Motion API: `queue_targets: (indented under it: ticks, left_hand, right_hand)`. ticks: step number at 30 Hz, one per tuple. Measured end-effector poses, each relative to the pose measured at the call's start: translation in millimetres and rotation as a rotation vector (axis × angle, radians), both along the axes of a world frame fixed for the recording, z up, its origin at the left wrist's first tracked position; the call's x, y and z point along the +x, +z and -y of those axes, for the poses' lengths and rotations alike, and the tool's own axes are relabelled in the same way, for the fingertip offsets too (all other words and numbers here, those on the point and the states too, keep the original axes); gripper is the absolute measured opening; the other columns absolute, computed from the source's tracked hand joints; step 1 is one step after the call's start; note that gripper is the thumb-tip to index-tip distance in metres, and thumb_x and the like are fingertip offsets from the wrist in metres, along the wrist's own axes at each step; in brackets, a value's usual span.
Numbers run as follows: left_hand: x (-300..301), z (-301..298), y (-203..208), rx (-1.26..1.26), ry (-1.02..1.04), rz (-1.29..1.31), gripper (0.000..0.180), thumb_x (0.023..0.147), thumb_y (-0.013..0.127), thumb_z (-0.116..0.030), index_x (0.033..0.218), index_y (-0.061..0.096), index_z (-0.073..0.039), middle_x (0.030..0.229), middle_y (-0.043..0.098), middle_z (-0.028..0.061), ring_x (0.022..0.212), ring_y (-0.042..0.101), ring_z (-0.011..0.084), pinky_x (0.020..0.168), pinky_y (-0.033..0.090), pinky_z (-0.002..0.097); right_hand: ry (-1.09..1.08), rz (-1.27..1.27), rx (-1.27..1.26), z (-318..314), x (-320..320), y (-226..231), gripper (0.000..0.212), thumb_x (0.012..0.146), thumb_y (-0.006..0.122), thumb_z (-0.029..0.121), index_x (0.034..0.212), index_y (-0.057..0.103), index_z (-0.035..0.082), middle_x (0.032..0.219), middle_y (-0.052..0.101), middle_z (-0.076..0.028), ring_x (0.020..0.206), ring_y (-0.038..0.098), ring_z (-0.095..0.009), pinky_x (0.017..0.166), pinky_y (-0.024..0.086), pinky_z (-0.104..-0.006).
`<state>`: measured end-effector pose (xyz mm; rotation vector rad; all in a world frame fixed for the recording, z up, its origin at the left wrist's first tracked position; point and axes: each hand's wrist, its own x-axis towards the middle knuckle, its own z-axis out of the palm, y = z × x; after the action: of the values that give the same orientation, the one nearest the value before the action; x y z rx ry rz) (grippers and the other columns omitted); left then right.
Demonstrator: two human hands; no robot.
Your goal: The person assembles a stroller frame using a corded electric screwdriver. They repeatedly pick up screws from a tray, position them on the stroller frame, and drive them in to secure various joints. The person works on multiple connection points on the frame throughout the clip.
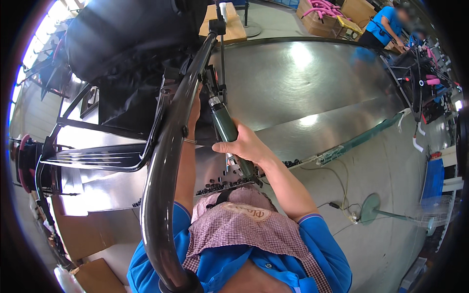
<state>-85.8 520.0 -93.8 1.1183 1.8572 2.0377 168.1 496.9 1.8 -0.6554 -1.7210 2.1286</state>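
My right hand is wrapped round a green power screwdriver, its thumb across the body. The tool's tip points up and away, toward dark brackets beside a thick black tube. This curved tube belongs to a black tubular frame with black fabric on it, standing on a shiny metal table. Behind the tube, my left hand reaches up near the brackets. Its fingers are hidden, so what it touches cannot be seen.
Several small black parts lie along the table's near edge. A fan on a green stand and loose cables are on the floor at right. Far right, a person in blue works by other frames. A cardboard box holds pink tubes.
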Motion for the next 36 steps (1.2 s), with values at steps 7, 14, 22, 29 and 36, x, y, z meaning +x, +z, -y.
queue_targets:
  ticks: [7,14,22,29,36]
  left_hand:
    - [5.5,-3.0,9.0,0.262,-0.439,0.421,0.023,0.096,0.055,-0.008,0.118,0.053,-0.004,0.101,0.06,0.0062,0.1,0.062,0.0221,0.092,0.05,0.0366]
    - [24.9,-1.5,33.3,0.248,-0.464,0.555,0.017,0.096,0.057,-0.01,0.113,0.055,-0.007,0.097,0.062,0.0065,0.087,0.062,0.0167,0.077,0.05,0.0286]
    - [2.9,3.0,37.6,0.013,-0.303,0.323,0.015,0.096,0.059,-0.019,0.104,0.06,-0.007,0.096,0.061,0.0034,0.089,0.056,0.015,0.079,0.048,0.0298]
    - [-18.8,6.2,-10.5,-0.276,-0.085,0.022,0.025,0.097,0.054,-0.027,0.104,0.061,-0.004,0.102,0.06,0.0104,0.094,0.054,0.0209,0.084,0.042,0.0328]
    - [77.7,58.7,31.7,0.084,-0.274,-0.037,0.008,0.088,0.063,-0.006,0.092,0.064,0.001,0.086,0.063,0.0105,0.077,0.056,0.012,0.065,0.047,0.0309]
  right_hand:
    - [0.0,-0.011,-0.217,4.6,0.7,23.1,0.062,0.072,0.086,0.029,0.112,0.048,-0.002,0.073,0.057,-0.005,0.051,0.059,-0.013,0.042,0.048,-0.0274]
    - [-0.01,-0.26,-0.697,22.1,-8.6,27.9,0.056,0.087,0.07,0.043,0.113,0.044,0.0,0.072,0.057,-0.008,0.05,0.061,-0.017,0.041,0.05,-0.0303]
    - [-0.102,-0.115,-0.453,28.8,-28.7,28.5,0.056,0.082,0.075,0.045,0.104,0.042,0.006,0.068,0.055,-0.006,0.046,0.059,-0.018,0.038,0.05,-0.0321]
    - [0.188,-0.243,-0.384,-8.8,26.6,-33.2,0.052,0.085,0.069,0.05,0.1,0.051,0.004,0.071,0.059,-0.007,0.047,0.058,-0.015,0.041,0.047,-0.0287]
    - [-0.269,0.72,0.408,-38.9,38.6,-213.6,0.044,0.086,0.07,0.034,0.099,0.059,-0.007,0.079,0.067,-0.017,0.061,0.066,-0.032,0.06,0.052,-0.0477]
